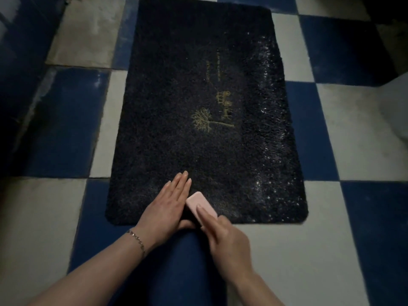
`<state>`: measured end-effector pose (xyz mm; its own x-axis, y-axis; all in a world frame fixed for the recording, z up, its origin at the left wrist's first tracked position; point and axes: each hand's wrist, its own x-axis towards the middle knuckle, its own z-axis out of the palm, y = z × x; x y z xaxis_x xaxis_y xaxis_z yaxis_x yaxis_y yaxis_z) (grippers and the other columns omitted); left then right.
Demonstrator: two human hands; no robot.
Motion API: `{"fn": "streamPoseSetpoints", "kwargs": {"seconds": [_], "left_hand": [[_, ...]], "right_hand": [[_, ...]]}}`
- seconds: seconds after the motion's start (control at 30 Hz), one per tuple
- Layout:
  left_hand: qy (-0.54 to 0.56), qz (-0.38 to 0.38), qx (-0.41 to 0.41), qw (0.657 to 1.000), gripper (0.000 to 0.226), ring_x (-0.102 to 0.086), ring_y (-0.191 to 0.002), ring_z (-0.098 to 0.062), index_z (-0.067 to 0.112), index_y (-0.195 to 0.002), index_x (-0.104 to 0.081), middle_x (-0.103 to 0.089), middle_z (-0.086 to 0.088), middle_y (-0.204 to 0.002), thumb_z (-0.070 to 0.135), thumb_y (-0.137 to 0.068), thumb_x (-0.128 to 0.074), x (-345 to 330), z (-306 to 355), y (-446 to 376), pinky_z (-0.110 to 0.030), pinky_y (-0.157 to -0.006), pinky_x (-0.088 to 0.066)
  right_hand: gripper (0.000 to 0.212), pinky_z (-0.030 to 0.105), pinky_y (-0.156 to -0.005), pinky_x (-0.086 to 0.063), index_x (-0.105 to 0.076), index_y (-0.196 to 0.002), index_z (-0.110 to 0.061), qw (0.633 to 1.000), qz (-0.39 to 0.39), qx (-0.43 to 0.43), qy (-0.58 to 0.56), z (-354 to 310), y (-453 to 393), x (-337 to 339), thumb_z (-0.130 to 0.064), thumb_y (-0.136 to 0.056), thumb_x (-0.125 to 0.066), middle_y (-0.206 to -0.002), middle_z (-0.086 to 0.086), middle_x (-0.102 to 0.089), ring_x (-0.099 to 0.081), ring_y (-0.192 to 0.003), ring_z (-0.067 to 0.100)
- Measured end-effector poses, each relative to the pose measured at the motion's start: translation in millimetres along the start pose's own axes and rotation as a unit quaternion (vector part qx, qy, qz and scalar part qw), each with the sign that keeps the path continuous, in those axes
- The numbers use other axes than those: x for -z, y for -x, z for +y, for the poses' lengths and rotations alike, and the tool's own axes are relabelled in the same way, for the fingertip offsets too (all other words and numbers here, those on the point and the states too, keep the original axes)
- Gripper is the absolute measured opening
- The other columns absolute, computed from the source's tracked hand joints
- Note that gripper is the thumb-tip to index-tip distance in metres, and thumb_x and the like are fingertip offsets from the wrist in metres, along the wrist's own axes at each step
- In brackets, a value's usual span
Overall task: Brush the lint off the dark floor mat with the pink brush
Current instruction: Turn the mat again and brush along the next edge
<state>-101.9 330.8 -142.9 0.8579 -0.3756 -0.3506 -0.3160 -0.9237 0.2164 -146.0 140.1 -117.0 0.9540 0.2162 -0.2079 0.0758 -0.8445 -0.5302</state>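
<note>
- Brushing looks underway at the near edge of the dark shaggy rectangular floor mat (198,120), which lies flat on the blue-and-white checkered tile floor (344,133).
- Right hand (225,237) grips the small pink rounded-rectangle plastic brush (199,204); fingers curled over its near end w/ one finger laid along the top. Brush sits on the pile near the mat's front edge, just beside the left hand.
- Left hand (167,206) lies flat on the mat, fingers straight & close together, holding nothing; prob pinning the mat down.
- Handling, my read: brush is light, rigid, smooth shell, could slip if gripped loose. Best hold = top + sides, as now. Mat is soft, floppy, thin edge; likely to creep or bunch under a stroke unless held down.
- White specks (lint, I'd guess) are thickest along the mat's right strip (271,133); most of the job seems left.
- Gold embroidered tree-and-text motif (212,115) mid-mat; threads might snag, go easy there.
- Silver chain bracelet (136,238) on the left wrist; could catch pile.
- Nothing blocks the stroke path except the left hand itself, touching or nearly touching the brush; can't tell which.
- Dim lighting, so fine lint is hard to spot.
</note>
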Motion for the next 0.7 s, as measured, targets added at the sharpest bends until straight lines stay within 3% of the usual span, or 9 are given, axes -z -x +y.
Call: {"fn": "streamPoseSetpoints", "kwargs": {"seconds": [0.13,0.2,0.4,0.5,0.6,0.63,0.7], "left_hand": [[0.000,0.005,0.003,1.000,0.108,0.023,-0.144,-0.022,0.009,-0.148,0.018,0.029,-0.007,-0.153,0.075,-0.076,-0.028,1,5,1,-0.036,-0.119,0.007],[0.006,0.003,0.005,1.000,0.107,0.027,-0.143,-0.021,0.009,-0.147,0.020,0.032,-0.006,-0.152,0.075,-0.077,-0.027,3,6,2,-0.037,-0.120,0.007],[0.016,0.005,0.021,1.000,0.108,0.025,-0.144,-0.021,0.010,-0.148,0.019,0.030,-0.007,-0.155,0.074,-0.077,-0.032,2,8,1,-0.036,-0.119,0.007],[0.012,0.007,0.031,0.999,0.110,0.011,-0.148,-0.025,0.005,-0.151,0.003,0.012,-0.013,-0.159,0.074,-0.076,-0.038,2,14,0,-0.041,-0.119,-0.004],[0.004,0.007,0.044,0.999,0.113,-0.003,-0.147,-0.028,-0.002,-0.150,-0.016,-0.007,-0.020,-0.159,0.066,-0.071,-0.060,0,17,-2,-0.046,-0.116,-0.019],[-0.005,0.009,0.042,0.999,0.112,-0.004,-0.147,-0.029,-0.002,-0.150,-0.018,-0.009,-0.021,-0.158,0.066,-0.071,-0.060,-1,18,-3,-0.046,-0.115,-0.021],[-0.019,0.005,0.045,0.999,0.107,0.007,-0.148,-0.025,0.001,-0.152,-0.008,0.001,-0.018,-0.160,0.072,-0.079,-0.041,-4,19,-1,-0.044,-0.120,-0.012]], "right_hand": [[0.057,0.030,-0.055,-0.045,-0.030,-0.130,-0.064,0.997,0.035,-0.067,0.021,71,10,42,-0.037,-0.088,-0.057,-0.090,-0.007,-0.061,-0.062,-0.070,0.016],[0.063,0.030,-0.056,-0.045,-0.030,-0.129,-0.065,0.993,0.049,-0.106,0.028,93,19,58,-0.032,-0.086,-0.063,-0.094,-0.008,-0.063,-0.063,-0.072,0.017],[0.051,0.023,-0.060,-0.042,-0.035,-0.129,-0.063,0.988,0.089,-0.122,-0.015,66,25,50,-0.039,-0.088,-0.055,-0.104,-0.014,-0.063,-0.060,-0.077,0.007],[0.048,0.025,-0.057,-0.046,-0.029,-0.132,-0.060,0.994,0.055,-0.073,-0.052,20,20,24,-0.051,-0.087,-0.041,-0.093,-0.010,-0.061,-0.061,-0.072,0.011],[0.050,0.030,-0.054,-0.047,-0.023,-0.134,-0.059,0.999,0.023,-0.028,-0.038,-11,3,2,-0.052,-0.087,-0.036,-0.083,-0.006,-0.056,-0.060,-0.067,0.016],[0.050,0.030,-0.053,-0.047,-0.024,-0.134,-0.059,0.999,0.016,-0.018,-0.022,-10,-4,1,-0.051,-0.087,-0.037,-0.081,-0.006,-0.054,-0.060,-0.065,0.016],[0.049,0.030,-0.050,-0.045,-0.029,-0.134,-0.058,1.000,0.009,0.006,0.016,7,-9,11,-0.049,-0.087,-0.039,-0.079,-0.006,-0.053,-0.059,-0.061,0.016]]}}
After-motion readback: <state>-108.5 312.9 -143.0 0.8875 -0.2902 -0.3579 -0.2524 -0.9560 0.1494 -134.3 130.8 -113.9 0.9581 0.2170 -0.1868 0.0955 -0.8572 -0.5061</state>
